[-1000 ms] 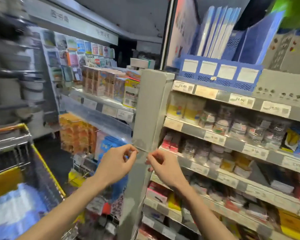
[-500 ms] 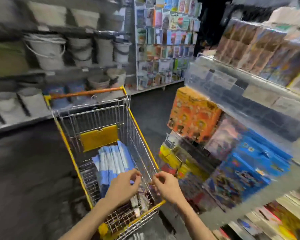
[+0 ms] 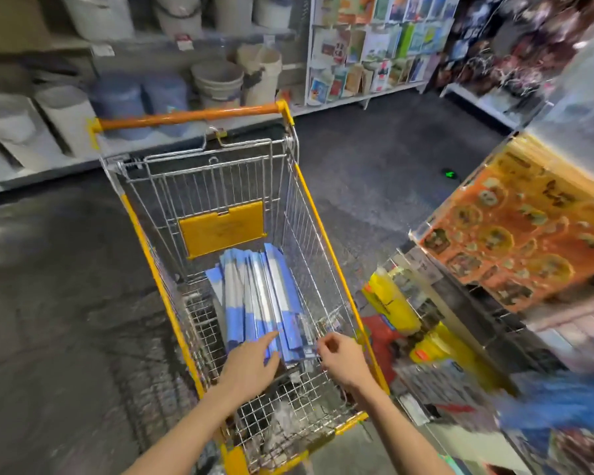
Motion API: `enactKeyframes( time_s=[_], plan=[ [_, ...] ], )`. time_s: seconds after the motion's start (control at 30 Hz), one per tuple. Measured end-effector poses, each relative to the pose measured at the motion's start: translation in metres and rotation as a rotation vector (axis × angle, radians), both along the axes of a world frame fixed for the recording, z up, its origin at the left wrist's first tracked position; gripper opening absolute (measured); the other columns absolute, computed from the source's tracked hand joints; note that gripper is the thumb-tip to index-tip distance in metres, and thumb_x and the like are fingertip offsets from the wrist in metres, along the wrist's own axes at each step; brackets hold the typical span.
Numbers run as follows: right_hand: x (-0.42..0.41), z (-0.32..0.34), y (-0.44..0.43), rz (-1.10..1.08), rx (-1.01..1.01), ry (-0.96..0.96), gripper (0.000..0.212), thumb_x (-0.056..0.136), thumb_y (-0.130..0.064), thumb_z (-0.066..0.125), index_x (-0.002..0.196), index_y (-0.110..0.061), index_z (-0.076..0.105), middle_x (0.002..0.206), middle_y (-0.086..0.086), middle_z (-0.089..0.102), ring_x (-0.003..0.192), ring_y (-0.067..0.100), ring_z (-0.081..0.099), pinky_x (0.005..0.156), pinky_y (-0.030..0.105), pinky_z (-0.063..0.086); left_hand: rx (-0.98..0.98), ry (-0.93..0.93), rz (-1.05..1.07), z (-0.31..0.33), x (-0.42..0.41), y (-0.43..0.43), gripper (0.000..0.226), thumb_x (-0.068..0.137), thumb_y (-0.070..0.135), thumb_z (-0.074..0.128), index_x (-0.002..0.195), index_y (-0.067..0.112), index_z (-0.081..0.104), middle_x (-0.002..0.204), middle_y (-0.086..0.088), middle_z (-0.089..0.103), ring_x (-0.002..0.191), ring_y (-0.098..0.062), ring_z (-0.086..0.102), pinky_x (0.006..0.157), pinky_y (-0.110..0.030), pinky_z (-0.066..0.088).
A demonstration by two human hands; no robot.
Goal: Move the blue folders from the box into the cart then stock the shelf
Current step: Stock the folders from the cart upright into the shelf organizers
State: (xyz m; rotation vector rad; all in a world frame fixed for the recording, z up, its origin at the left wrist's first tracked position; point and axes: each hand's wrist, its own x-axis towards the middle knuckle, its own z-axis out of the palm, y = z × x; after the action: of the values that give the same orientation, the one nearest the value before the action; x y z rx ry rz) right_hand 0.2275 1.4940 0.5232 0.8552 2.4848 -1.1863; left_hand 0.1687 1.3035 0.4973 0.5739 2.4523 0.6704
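Blue folders (image 3: 254, 293) partly hidden (under left hand (image 3: 251, 365)).

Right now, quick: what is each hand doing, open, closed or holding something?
Left hand: open, fingers straight, fingertips at the blue folders in the cart.
Right hand: fingers curled over the cart; whether they pinch anything cannot be told.

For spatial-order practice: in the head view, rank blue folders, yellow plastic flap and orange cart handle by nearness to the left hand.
1. Blue folders, at the left hand.
2. Yellow plastic flap, mid-cart.
3. Orange cart handle, far end.
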Motion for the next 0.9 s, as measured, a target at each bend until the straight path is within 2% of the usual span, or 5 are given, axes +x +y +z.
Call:
enactKeyframes(
  time_s=[0.17,0.37,0.53,0.67,0.9],
  plan=[
    [-0.051,-0.05,0.018,0.101,-0.001,-0.118,0.02,0.095,-0.025,0.06,0.103,-0.009,0.07,0.102,0.01,0.073,0.099,0.026,0.067,0.076,0.025,0.04,-0.075,-0.088,-0.003,-0.056,-0.032,0.012,0.059,0.104,0.039,0.039,0.16,0.032,0.019,0.159,-0.01,0.038,0.138,-0.024,0.048,0.111,-0.038,0.042],
    [-0.101,-0.103,0.025,0.165,-0.025,-0.175,0.031,0.092,-0.035,0.065,0.109,-0.009,0.062,0.104,0.01,0.07,0.098,0.028,0.066,0.08,0.033,0.047,-0.262,-0.129,-0.089,-0.101,-0.06,0.029,0.068,0.106,0.035,0.038,0.161,0.027,0.0,0.168,-0.012,-0.005,0.155,-0.035,-0.007,0.125,-0.043,0.0],
    [-0.126,-0.141,0.015,0.13,-0.031,-0.19,0.039,0.089,-0.043,0.068,0.108,-0.011,0.055,0.097,0.006,0.06,0.094,0.028,0.06,0.072,0.031,0.041,-0.391,-0.137,-0.141,-0.139,-0.064,0.032,0.074,0.101,0.042,0.03,0.153,0.023,-0.019,0.159,-0.007,-0.024,0.154,-0.038,-0.009,0.125,-0.046,0.009],
    [-0.136,-0.163,0.005,0.13,0.046,-0.261,0.063,0.081,-0.061,0.069,0.118,-0.015,0.048,0.105,0.002,0.054,0.099,0.023,0.054,0.085,0.037,0.048,-0.315,-0.111,-0.09,-0.162,-0.057,0.028,0.077,0.088,0.047,0.037,0.156,0.015,0.021,0.161,-0.014,0.016,0.149,-0.039,0.028,0.109,-0.055,0.043],
    [-0.141,-0.177,0.021,0.216,0.035,-0.204,0.08,0.072,-0.066,0.074,0.129,-0.015,0.049,0.117,0.001,0.055,0.106,0.021,0.057,0.085,0.038,0.052,-0.236,-0.17,-0.015,-0.17,-0.054,0.022,0.075,0.096,0.039,0.035,0.161,0.025,0.0,0.164,0.003,-0.019,0.147,-0.021,-0.027,0.123,-0.053,0.003]
  ],
)
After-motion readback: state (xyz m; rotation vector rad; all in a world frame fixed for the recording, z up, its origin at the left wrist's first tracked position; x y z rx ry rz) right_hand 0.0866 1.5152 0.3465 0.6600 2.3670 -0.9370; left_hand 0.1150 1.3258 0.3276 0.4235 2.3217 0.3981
